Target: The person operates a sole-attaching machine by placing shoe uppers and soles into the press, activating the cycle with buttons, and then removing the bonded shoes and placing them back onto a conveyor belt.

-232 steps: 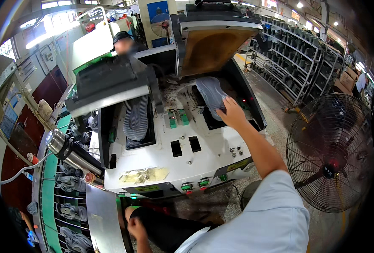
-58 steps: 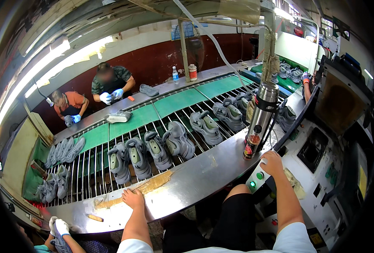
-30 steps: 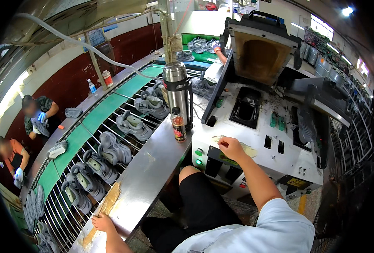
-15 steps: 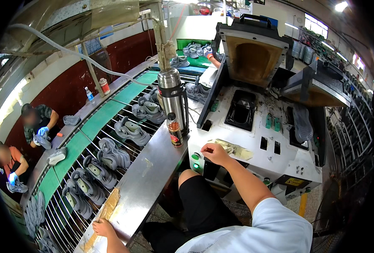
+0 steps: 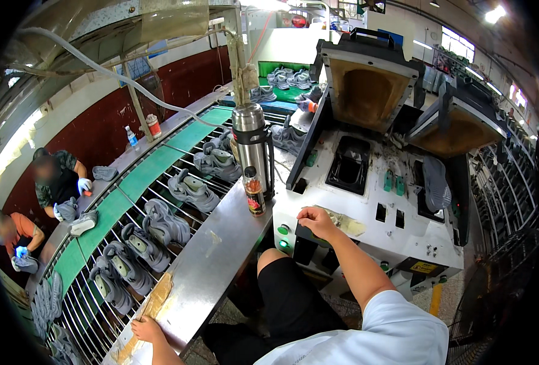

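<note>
My left hand (image 5: 148, 329) lies on the taped edge of a metal bench (image 5: 211, 255), fingers resting over the brown tape (image 5: 158, 297) and holding nothing I can see. Just above the front edge of a white machine (image 5: 357, 210), my right hand (image 5: 318, 221) is loosely curled, with nothing visible in it. Two green buttons (image 5: 283, 229), the lower one lit, sit on the machine's front left of that hand. A patch of yellowish film (image 5: 347, 224) is on the machine top behind it. The machine's dark padded lid (image 5: 366, 85) stands raised over a black cavity (image 5: 348, 163).
Grey sneakers (image 5: 166, 222) line a wire rack beside a green belt (image 5: 129, 188). A steel flask (image 5: 251, 137) and a small bottle (image 5: 253, 191) stand at the bench's far end. Another lid (image 5: 458, 125) stands open right, above a grey shoe (image 5: 435, 181). Two gloved co-workers (image 5: 56, 173) handle shoes across the belt.
My hands keep nearly the same places while the view shifts slightly. A co-worker's hand at the far green surface has moved nearer, beside a shoe. The co-workers' gloved hands at left have moved.
</note>
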A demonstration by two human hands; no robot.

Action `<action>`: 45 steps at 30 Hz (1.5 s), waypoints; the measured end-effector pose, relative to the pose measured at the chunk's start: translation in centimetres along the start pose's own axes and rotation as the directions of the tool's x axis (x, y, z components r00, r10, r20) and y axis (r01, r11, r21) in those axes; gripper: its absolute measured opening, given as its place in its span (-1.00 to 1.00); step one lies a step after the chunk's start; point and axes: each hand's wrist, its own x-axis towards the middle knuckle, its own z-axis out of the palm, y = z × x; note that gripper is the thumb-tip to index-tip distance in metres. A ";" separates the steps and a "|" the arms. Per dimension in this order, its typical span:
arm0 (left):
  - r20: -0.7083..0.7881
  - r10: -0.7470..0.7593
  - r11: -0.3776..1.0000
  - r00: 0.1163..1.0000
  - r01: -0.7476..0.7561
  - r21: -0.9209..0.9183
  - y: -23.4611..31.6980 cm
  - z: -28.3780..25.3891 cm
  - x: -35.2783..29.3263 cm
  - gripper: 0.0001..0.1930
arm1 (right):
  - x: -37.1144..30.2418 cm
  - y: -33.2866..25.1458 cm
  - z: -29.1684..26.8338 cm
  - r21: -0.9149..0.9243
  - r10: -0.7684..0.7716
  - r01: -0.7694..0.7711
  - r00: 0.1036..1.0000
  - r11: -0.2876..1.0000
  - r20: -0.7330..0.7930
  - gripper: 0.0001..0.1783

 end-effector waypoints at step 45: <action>-0.254 0.428 0.904 0.867 -0.412 0.116 1.6 -9.2 -8.0 -0.64 | -26.2 -4.1 -28.2 -0.498 -0.505 -0.161 -0.003 0.852 -0.863 0.00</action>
